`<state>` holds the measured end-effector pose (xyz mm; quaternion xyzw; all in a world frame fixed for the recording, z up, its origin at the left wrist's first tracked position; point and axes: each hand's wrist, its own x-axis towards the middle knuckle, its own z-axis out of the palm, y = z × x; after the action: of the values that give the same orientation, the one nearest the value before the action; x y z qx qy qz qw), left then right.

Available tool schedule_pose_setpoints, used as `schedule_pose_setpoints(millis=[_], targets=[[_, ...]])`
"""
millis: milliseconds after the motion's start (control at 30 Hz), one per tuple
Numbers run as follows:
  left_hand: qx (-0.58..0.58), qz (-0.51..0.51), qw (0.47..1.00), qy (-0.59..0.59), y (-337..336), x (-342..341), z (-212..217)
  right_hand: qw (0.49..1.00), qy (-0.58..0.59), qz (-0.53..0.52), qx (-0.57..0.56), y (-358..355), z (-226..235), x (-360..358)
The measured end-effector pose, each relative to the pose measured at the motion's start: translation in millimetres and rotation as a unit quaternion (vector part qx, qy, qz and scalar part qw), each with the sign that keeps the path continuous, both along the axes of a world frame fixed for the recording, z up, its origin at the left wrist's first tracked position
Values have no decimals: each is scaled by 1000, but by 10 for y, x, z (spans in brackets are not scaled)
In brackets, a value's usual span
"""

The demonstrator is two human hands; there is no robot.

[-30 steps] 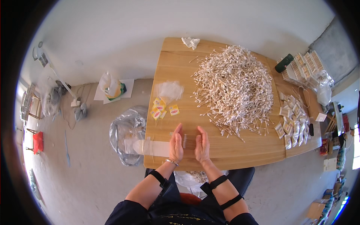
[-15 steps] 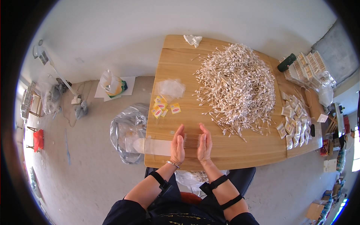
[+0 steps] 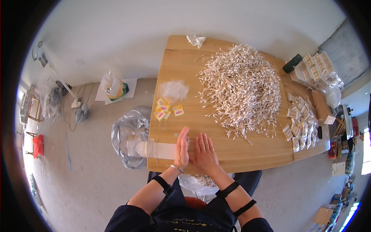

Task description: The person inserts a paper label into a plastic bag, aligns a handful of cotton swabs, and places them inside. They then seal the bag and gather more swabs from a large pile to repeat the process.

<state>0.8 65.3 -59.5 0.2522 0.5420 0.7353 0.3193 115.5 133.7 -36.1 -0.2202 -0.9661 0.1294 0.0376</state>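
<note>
Pressing a small row of cotton swabs (image 3: 190, 144) between my two hands, I keep both palms flat and upright on the wooden table (image 3: 232, 152). My left hand (image 3: 181, 149) stands on its edge at the left side of the row, and my right hand (image 3: 205, 152) stands at the right side, fingers stretched and together. No hand closes around anything; the swabs only sit between the palms, near the front edge of the table. Just left of my left hand a clear plastic sleeve (image 3: 156, 149) lies flat and hangs a little over the table edge. Farther back there is a big heap of swabs (image 3: 241, 87), and some small yellow packets (image 3: 164, 110) lie to the left of it.
</note>
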Motion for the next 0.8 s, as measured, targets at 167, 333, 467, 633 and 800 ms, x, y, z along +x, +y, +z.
schedule_pose_setpoints(millis=[167,333,467,633,800], targets=[[-6,11,999,44,-31,42,15,1000,21,-10,-13,-14,-30,10],[-49,52,991,109,-40,-12,-93,992,103,-77,-12,499,61,-133],[-98,53,966,235,-34,-153,-20,976,110,-100,161,1121,176,-445],[-55,76,990,105,-46,-160,30,985,59,-52,152,1358,189,-584],[-49,72,991,102,-55,-180,64,983,128,-27,127,1053,178,-661]])
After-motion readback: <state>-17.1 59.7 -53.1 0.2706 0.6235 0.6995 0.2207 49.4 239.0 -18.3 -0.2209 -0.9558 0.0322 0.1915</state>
